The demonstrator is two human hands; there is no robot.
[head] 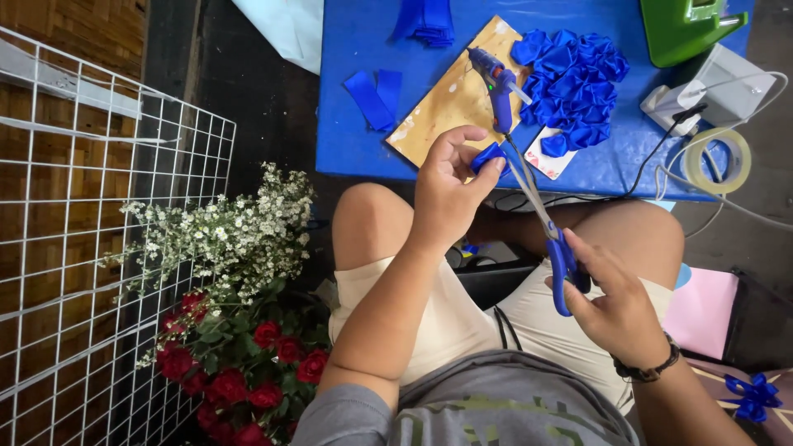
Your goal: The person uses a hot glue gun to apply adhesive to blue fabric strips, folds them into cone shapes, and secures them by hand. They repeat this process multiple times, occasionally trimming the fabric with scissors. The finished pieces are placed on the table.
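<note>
White wire grid panel (91,239) fills frame left; blue table (355,124) upper centre, its near edge just above the knees. Bouquet of red roses & white filler flowers (239,330) lower left w/ dark floor gap btwn. Left hand (446,186) pinches folded blue ribbon piece (487,155) at centre. Right hand (611,306) grips blue-handled scissors (541,223), blades touching ribbon.

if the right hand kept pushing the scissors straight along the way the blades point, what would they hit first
Most likely the folded blue ribbon piece pinched in the left hand. The right hand aims the scissors up at it, tips about touching. Beyond lies the blue glue gun; depth is unclear.
</note>
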